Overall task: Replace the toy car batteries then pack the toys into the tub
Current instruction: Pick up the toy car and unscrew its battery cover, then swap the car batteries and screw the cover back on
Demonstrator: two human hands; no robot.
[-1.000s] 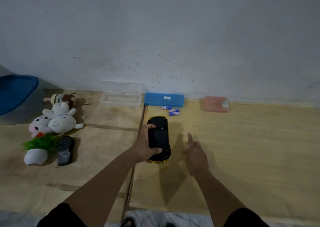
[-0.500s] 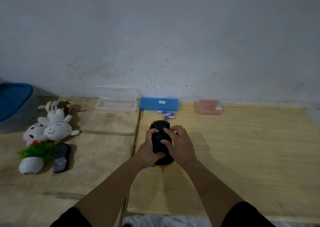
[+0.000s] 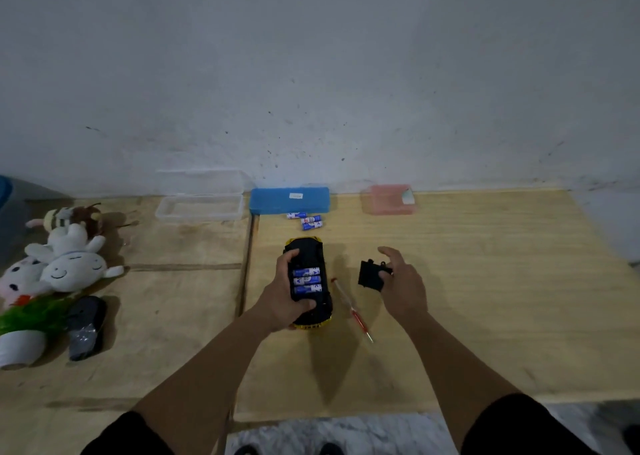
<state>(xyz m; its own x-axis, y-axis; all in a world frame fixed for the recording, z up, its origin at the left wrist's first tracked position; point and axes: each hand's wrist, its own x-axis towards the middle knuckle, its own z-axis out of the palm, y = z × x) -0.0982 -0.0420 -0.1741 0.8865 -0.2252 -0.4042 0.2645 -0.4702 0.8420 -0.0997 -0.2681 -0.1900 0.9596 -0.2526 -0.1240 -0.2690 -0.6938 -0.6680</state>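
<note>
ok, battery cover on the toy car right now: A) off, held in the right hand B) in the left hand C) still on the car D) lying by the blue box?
A. The black battery cover is pinched in the right hand, apart from the toy car, which the left hand holds belly-up with its batteries exposed in the open bay.
</note>
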